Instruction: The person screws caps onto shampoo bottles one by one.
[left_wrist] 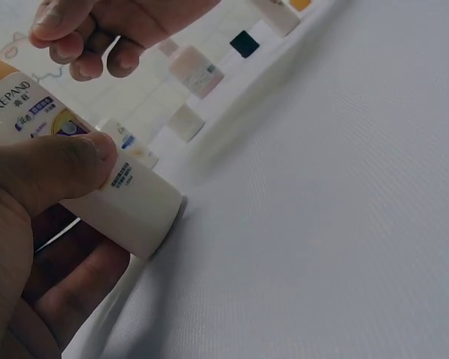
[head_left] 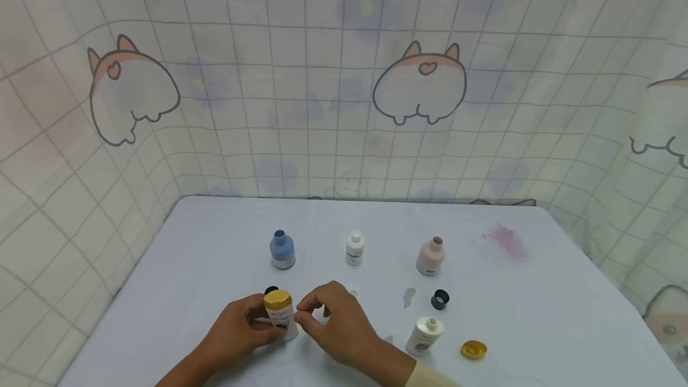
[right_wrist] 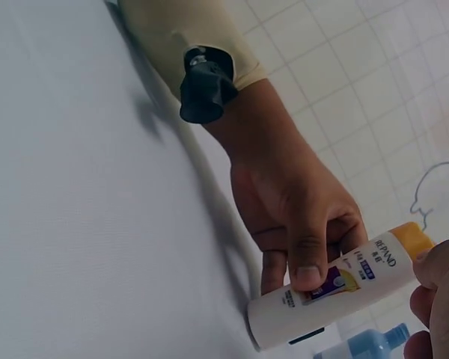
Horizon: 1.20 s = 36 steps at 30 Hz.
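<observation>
My left hand (head_left: 233, 330) grips a white bottle (head_left: 283, 320) with a yellow cap (head_left: 277, 298), thumb across the printed label and fingers behind. The bottle stands slightly tilted, its base at the table. In the left wrist view the label (left_wrist: 49, 112) reads REPAND. Beside the cap is my right hand (head_left: 344, 327), with its fingers loosely bent and nothing visible between them. In the right wrist view its thumb (right_wrist: 434, 262) overlaps the edge of the yellow cap. A black cap (head_left: 271, 289) peeks out behind the held bottle.
Along the back stand an uncapped blue bottle (head_left: 282, 251), a small white bottle (head_left: 355, 248) and an uncapped pink bottle (head_left: 430, 257). Right of my right arm are a black cap (head_left: 439, 299), an uncapped white bottle (head_left: 424, 336) and an upturned yellow cap (head_left: 473, 349). A patterned curtain (head_left: 322, 88) hangs behind the table.
</observation>
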Available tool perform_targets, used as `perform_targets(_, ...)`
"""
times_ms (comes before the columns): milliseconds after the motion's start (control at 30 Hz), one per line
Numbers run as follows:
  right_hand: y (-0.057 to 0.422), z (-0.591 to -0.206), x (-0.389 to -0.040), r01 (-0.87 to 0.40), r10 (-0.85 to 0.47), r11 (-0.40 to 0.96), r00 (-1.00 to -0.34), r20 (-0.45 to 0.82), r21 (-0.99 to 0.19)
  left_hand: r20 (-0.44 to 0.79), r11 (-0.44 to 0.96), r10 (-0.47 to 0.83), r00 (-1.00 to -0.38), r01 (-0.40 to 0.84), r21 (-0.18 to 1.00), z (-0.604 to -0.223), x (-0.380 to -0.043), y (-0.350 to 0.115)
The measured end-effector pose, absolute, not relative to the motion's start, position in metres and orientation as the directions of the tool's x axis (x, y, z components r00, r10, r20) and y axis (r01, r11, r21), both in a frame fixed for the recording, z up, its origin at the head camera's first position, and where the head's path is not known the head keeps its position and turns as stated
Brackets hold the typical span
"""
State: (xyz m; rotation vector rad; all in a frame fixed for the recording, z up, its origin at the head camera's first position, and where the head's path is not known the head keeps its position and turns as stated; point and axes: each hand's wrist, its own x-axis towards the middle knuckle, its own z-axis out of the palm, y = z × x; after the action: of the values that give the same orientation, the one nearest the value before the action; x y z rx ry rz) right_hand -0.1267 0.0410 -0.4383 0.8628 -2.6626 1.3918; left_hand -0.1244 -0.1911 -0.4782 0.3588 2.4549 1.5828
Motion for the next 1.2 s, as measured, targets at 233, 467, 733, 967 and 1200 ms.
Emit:
perform_targets(233,0.051,-0.443,-0.124,-0.482,-0.440,0.458,-0.853,0.280,-0.747,-0.028,0.411,0.281,-0.959,0.094,0.907,-0.478,-0.124,-0.190)
perform_targets(467,0.059,-0.445,-0.121,-0.494,-0.416,0.449,-0.853,0.315,-0.745,-0.030,0.393,0.257,-0.966,0.077,0.916,-0.471,-0.120,-0.191)
perform_targets(733,0.067,-0.445,-0.119,-0.495,-0.401,0.457,-0.857,0.326,-0.739,-0.046,0.403,0.205,-0.978,0.041,0.914,-0.462,-0.119,-0.194)
perform_targets(967,0.073,-0.446,-0.117,-0.429,-0.404,0.478,-0.882,0.242,-0.767,-0.005,0.373,0.167,-0.986,0.059,0.926,-0.453,-0.118,-0.197)
perform_targets(1200,0.075,-0.447,-0.117,-0.476,-0.401,0.461,-0.864,0.303,-0.749,0.041,0.376,0.151,-0.988,0.096,0.922,-0.445,-0.118,-0.203)
